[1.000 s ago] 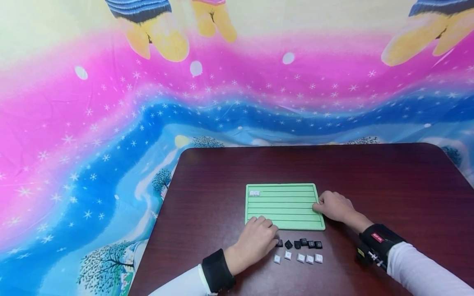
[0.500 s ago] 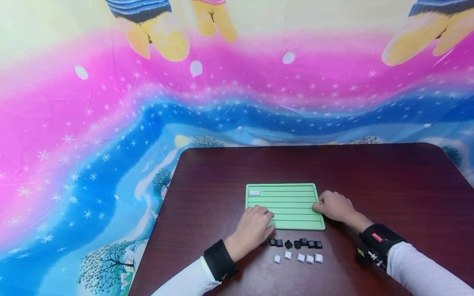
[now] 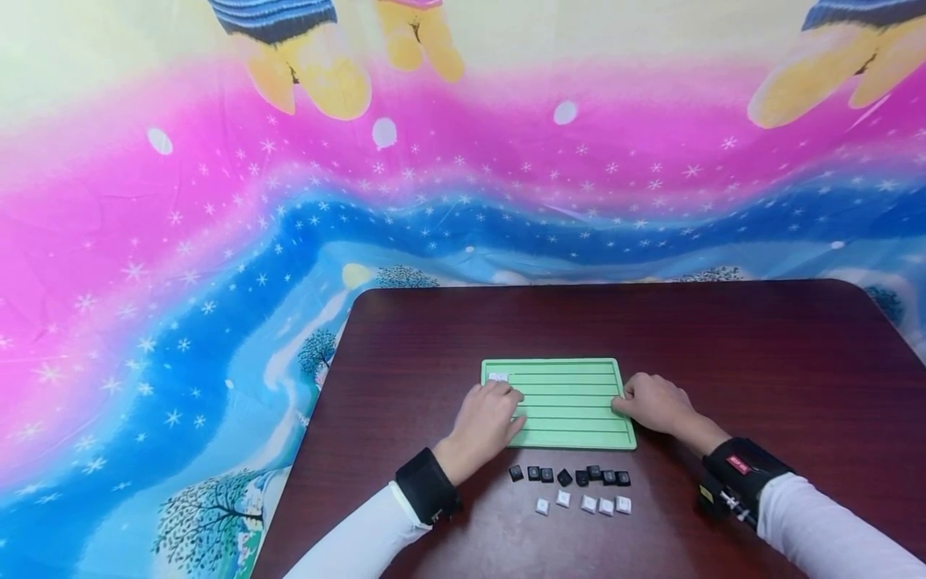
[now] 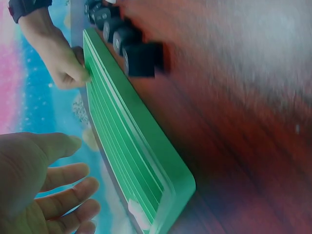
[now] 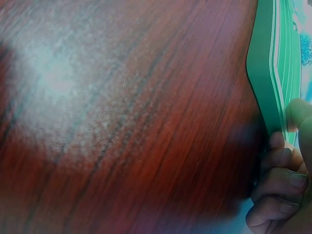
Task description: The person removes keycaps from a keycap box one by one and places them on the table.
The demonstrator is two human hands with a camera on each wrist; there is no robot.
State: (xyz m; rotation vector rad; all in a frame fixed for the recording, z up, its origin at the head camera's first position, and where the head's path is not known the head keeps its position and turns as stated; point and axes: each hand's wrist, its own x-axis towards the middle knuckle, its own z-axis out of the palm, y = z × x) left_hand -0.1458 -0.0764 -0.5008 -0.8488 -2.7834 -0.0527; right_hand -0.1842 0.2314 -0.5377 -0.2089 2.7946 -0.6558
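A green ridged tray (image 3: 571, 410) lies flat on the table. My right hand (image 3: 657, 404) grips its right edge; in the right wrist view the thumb (image 5: 298, 114) lies over the rim and the other fingers curl below. Over the tray's left part is my left hand (image 3: 483, 422), its thumb and fingers apart with nothing between them in the left wrist view. Two white keycaps (image 3: 497, 376) sit side by side in the tray's top left corner, just beyond the left fingertips.
In front of the tray runs an uneven row of several black keycaps (image 3: 547, 475). Nearer still lie several white keycaps (image 3: 589, 504). The dark brown table (image 3: 405, 346) ends at a printed cloth backdrop (image 3: 463, 185).
My left hand has moved up and away from the black keycaps, over the tray's left side, uncovering the leftmost black keycaps. The right hand keeps its hold on the tray.
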